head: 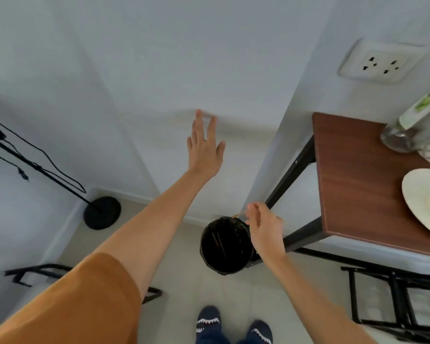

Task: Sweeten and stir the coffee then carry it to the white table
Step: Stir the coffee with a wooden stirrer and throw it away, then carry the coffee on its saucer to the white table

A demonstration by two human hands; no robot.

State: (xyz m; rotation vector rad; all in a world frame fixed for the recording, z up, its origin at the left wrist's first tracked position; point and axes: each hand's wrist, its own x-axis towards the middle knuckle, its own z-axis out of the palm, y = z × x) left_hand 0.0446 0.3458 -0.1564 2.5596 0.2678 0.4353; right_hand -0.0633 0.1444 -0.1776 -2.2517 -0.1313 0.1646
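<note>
My left hand (205, 147) is stretched out flat toward the white wall, fingers apart, holding nothing. My right hand (265, 228) hangs over the rim of a round black bin (225, 245) on the floor and pinches a small thin orange-brown scrap (237, 215) between its fingertips. No coffee cup and no white table show in the head view.
A brown wooden table with black legs (358, 184) stands at the right, bearing a white plate (426, 202) and a clear bottle (407, 125). A black lamp stand base (102, 212) sits at the left. Black folding chairs (395, 301) stand at lower right. My feet (233, 326) are below.
</note>
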